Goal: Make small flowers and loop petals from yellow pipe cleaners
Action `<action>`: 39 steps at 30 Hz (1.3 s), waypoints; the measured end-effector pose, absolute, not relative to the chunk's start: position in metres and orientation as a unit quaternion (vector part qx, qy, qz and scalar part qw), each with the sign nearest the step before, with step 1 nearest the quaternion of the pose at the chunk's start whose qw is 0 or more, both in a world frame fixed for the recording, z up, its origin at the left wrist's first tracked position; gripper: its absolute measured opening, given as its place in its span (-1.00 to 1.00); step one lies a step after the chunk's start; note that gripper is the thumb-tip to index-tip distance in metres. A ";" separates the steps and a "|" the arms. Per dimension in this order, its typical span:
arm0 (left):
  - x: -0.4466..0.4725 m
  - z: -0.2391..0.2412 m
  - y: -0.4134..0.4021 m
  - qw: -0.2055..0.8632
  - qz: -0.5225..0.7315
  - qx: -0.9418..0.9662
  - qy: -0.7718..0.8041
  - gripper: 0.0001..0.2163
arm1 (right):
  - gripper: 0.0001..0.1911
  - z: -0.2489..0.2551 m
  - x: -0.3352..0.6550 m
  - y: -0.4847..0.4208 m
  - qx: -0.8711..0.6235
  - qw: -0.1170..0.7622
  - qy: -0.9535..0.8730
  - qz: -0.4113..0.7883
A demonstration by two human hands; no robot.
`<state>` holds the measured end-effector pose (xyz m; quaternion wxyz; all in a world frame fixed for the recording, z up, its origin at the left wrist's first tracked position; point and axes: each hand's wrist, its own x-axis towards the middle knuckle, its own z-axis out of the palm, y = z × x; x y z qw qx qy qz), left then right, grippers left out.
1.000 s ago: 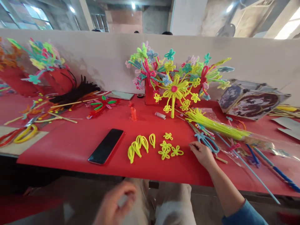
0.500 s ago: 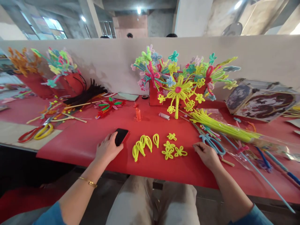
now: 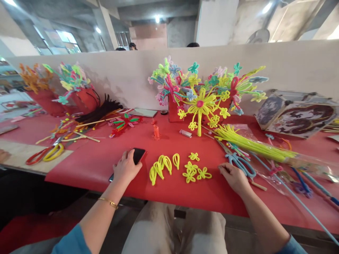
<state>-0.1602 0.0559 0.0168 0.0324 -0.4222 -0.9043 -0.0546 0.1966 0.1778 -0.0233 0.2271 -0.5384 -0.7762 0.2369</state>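
Observation:
My left hand [image 3: 126,168] lies over a black phone in a red case [image 3: 138,155] on the red table [image 3: 87,162], fingers curled round its edges. My right hand [image 3: 234,176] rests on the table with its fingers curled, just left of blue-handled scissors [image 3: 242,163]; I cannot see anything in it. Between the hands lie several small yellow pipe-cleaner flowers [image 3: 194,169] and yellow looped petals [image 3: 160,165].
A red box with a big pipe-cleaner bouquet [image 3: 201,93] stands at the back. A bundle of yellow pipe cleaners [image 3: 254,146] and blue stems [image 3: 304,204] lie right. Scissors with red and yellow handles [image 3: 45,155], sticks and more bouquets [image 3: 71,81] sit left. A patterned box [image 3: 293,114] is far right.
My left hand rose from below the table edge and came down on the phone, now gripping it. The right hand stayed put beside the blue scissors.

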 end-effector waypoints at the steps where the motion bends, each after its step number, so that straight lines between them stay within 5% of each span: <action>1: -0.160 0.017 0.056 0.033 -0.055 -0.422 -0.904 -0.48 | -0.71 -0.024 0.197 0.178 -0.539 0.227 -0.776 0.236; 10: -0.153 0.023 0.052 0.038 -0.078 -0.417 -0.905 -0.46 | -0.71 -0.024 0.197 0.177 -0.523 0.240 -0.785 0.229; 17: -0.105 0.005 -0.009 0.215 -0.328 -0.597 -0.700 -0.69 | -0.71 -0.027 0.198 0.178 -0.518 0.250 -0.785 0.230; 25: -0.070 -0.042 -0.047 0.109 -0.340 -0.678 -0.642 -0.76 | -0.71 -0.027 0.197 0.178 -0.530 0.240 -0.782 0.224; 39: -0.066 -0.053 -0.037 0.132 -0.363 -0.657 -0.647 -0.81 | -0.70 -0.032 0.198 0.178 -0.540 0.227 -0.781 0.218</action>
